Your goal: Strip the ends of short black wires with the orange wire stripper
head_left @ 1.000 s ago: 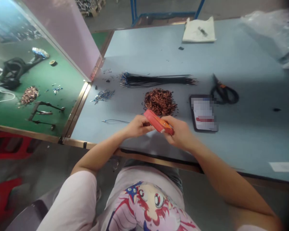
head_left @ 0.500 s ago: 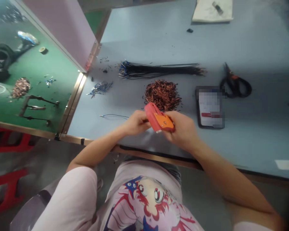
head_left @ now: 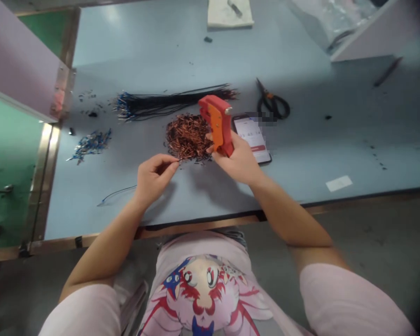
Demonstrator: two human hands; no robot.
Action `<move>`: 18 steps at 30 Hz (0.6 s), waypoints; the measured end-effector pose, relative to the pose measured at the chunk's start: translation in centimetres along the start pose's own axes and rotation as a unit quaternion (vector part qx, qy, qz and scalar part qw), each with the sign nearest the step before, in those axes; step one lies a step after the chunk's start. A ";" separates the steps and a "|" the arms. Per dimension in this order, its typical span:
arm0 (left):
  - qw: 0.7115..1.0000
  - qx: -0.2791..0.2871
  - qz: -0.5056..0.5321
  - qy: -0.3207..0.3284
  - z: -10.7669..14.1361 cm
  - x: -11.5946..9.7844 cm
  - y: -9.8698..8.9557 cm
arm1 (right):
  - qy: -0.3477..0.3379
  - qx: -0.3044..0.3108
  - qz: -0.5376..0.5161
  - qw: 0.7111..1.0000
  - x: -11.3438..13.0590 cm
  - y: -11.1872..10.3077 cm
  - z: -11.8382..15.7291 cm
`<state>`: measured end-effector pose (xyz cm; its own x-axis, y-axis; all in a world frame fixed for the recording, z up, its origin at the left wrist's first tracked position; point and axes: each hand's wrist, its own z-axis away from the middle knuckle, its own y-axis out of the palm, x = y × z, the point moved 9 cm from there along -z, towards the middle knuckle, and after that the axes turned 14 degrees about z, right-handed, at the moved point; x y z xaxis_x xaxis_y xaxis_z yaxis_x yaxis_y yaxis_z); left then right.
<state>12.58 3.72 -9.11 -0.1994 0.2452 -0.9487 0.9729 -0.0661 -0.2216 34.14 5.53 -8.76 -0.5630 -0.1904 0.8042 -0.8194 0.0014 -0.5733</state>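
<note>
Through the head camera I look down on a pale blue tabletop and two bare hands at work near its front edge. The left hand is nearly closed, thumb and forefinger pinched together on one thin dark wire. The wire runs out from beneath that hand to the left, bowing gently to a blue-sleeved end; I can't tell whether that end touches the table. The pinch sits just in front of a heaped pile of copper-coloured clippings.

The right hand is wrapped around a red-and-orange hand tool, which stands up from the fist with its head towards the far side. The tool is apart from the wire, and I can't make out whether its handles are squeezed.

I judge the wire very light and springy — stiff enough to keep its curve, yet easy to bend. It looks smooth, so it could roll or slip between fingertips; a pinch close to the working end should steady it best, leaving the blue-sleeved end free of strain. The tool I take to be rigid and sturdy, with more weight — best held low around the grips, as here, palm behind and fingers in front.

Beyond the pile lies a bundle of black wires.
</note>
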 end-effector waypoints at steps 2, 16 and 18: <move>1.000 0.004 -0.010 0.003 0.1 0.1 0.2 | 0.015 0.022 0.004 1.000 -0.2 0.2 0.1; 0.999 0.000 0.007 0.045 0.2 -0.3 0.4 | 0.119 0.130 -0.171 0.969 -0.7 2.4 1.1; 0.997 0.026 0.017 0.072 0.5 -1.2 1.0 | 0.136 0.173 -0.232 0.947 -0.3 3.3 1.6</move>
<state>13.75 2.85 -8.36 -0.1440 0.3789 -0.9142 0.9707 -0.1255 -0.2049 31.75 3.98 -11.20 -0.1960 0.1692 0.9659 -0.9276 -0.3516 -0.1266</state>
